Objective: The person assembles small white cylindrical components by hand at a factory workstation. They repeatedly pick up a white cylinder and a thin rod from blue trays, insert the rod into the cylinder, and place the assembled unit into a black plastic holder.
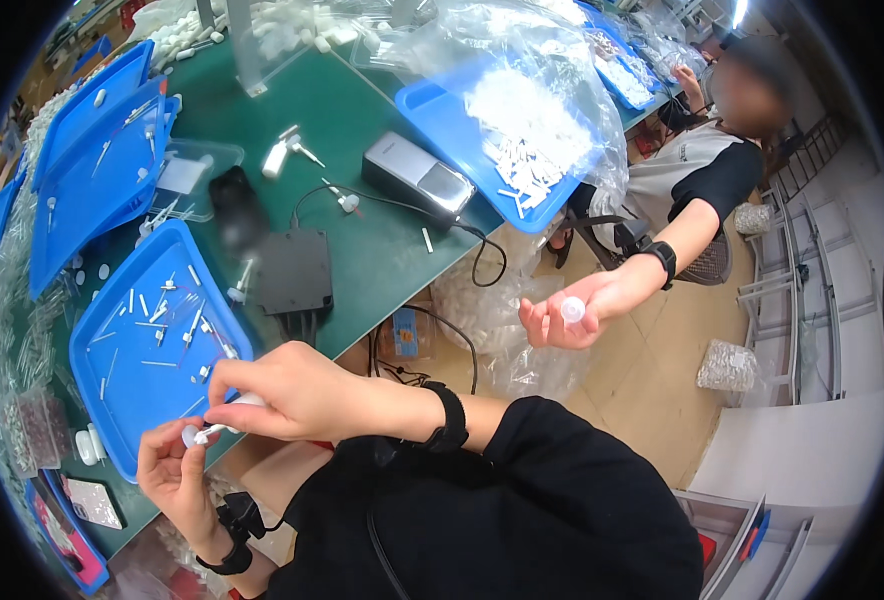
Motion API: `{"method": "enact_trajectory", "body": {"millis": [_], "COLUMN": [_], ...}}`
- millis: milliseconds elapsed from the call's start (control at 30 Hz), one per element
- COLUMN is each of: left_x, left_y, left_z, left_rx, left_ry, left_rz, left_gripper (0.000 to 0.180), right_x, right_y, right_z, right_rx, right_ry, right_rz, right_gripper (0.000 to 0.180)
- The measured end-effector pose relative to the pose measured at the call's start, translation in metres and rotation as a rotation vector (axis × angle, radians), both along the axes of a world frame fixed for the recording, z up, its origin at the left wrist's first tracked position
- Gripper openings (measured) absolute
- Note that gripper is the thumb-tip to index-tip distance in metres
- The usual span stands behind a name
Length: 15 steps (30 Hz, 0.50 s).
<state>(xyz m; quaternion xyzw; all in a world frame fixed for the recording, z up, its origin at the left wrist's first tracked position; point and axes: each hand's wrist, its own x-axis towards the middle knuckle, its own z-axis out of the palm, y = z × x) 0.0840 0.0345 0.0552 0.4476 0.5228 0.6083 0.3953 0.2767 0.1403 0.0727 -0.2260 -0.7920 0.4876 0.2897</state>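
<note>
My left hand (176, 476) pinches a small white plastic fitting with a round translucent disc (191, 436) at its end. Close against it, my right hand (287, 392) is closed on a white cylindrical piece (249, 399) that meets the fitting. Most of that piece is hidden by my fingers. Just beyond both hands lies a blue tray (92, 330) with several thin tubes and small white nozzle parts scattered in it. A co-worker's hand (580, 309) reaches in from the right, palm up, with a round white cap (573, 309) in it.
A dark box (305, 270) with cables and a grey device (419, 175) stand on the green table (352, 105). Stacked blue trays (92, 185) are at the far left. Another blue tray (424, 97) holds white tubes under a plastic bag. A phone (95, 502) lies near the table edge.
</note>
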Motion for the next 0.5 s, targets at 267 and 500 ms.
{"method": "enact_trajectory", "body": {"millis": [267,500], "left_x": [-0.005,0.006], "left_y": [-0.002,-0.007], "left_z": [-0.013,-0.007], "left_rx": [-0.11,-0.071], "left_ry": [-0.171,-0.058], "left_rz": [-0.076,-0.059], "left_gripper": [0.023,0.023], "right_x": [0.003,0.004], "right_y": [-0.009,-0.015], "right_z": [-0.011,0.006], "right_rx": [0.272,0.097], "right_ry": [0.345,-0.048], "right_rz": [-0.026,-0.016], "right_gripper": [0.021,0.026]}}
